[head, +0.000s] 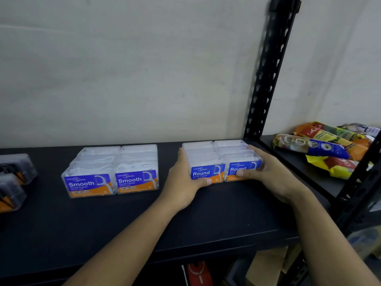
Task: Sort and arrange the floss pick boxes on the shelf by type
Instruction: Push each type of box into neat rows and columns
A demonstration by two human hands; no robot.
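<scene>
While you square up the Round floss pick boxes (218,159), note that they stand as one tight block, two columns side by side, at the right end of the black shelf (185,223), reaching back almost to its rear edge and just beside the perforated upright (266,75). Your left hand (183,178) lies along the block's left wall with the thumb hooked over the front label. Your right hand (272,174) cups the right wall, thumb pressed on the other front label, so both hands clasp the block between them. These look like light, stiff, clear plastic cases with smooth walls, and I'd expect them to be slippery against each other. A sideways squeeze holds the inner boxes by friction alone, so sliding the block along the shelf seems safer than lifting it. Grip low on the outer walls, not on the lids. The Smooth floss pick boxes (115,172) sit well apart near the middle of the shelf, and dark-tinted boxes (14,178) are at its left end.
</scene>
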